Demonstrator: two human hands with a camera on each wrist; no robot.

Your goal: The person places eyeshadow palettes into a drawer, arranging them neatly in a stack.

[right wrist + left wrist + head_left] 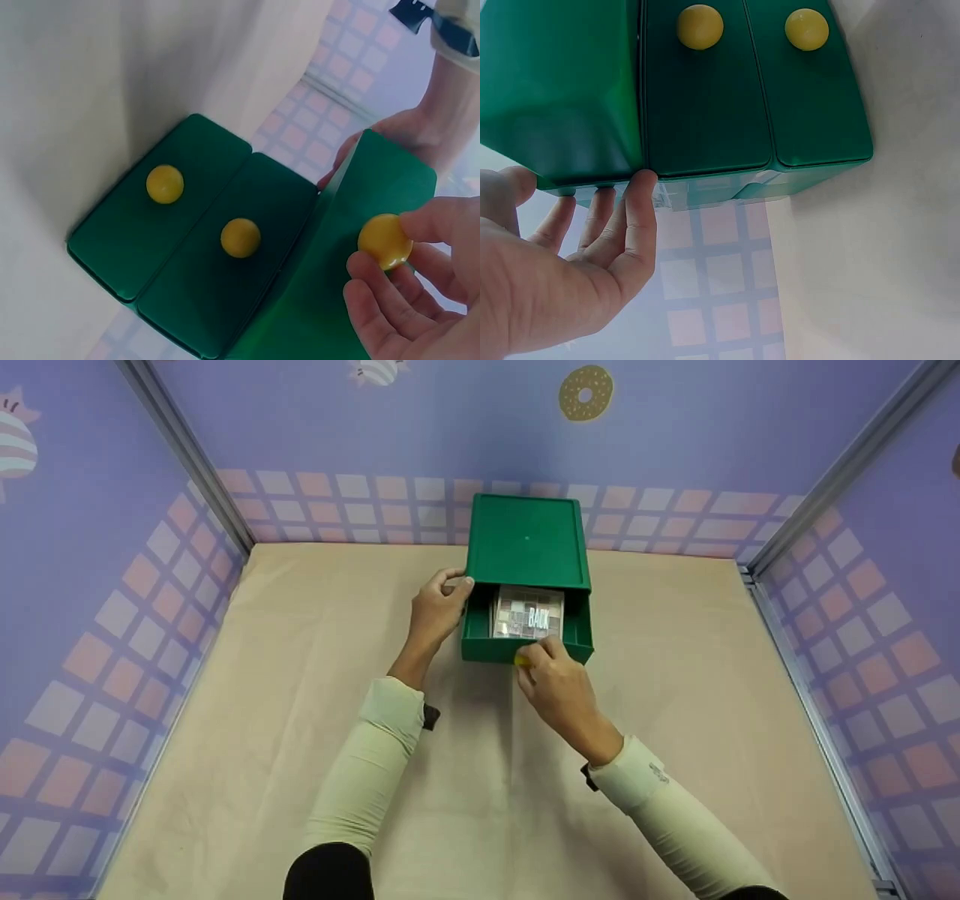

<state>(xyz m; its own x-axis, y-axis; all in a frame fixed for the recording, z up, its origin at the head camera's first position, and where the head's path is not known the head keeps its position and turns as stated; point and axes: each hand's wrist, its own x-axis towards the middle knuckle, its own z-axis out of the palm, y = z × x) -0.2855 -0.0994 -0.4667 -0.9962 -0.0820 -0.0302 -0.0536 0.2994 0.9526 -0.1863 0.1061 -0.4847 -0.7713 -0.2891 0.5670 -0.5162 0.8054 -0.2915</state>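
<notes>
A green drawer cabinet (529, 540) stands at the back of the table with its top drawer (480, 650) pulled out. Inside the drawer lies a flat, clear-covered case (517, 615) with small squares and the word "BACK". My right hand (559, 686) pinches the drawer's round yellow knob (385, 241) between thumb and fingers. My left hand (437, 607) rests against the cabinet's left side near the front, its fingertips touching the green wall in the left wrist view. Two lower drawers (199, 195) are closed, each with a yellow knob.
A beige cloth (337, 607) covers the table. Purple patterned panels (480, 427) stand behind and on both sides, joined by metal posts (187, 457). The cabinet stands close to the back panel.
</notes>
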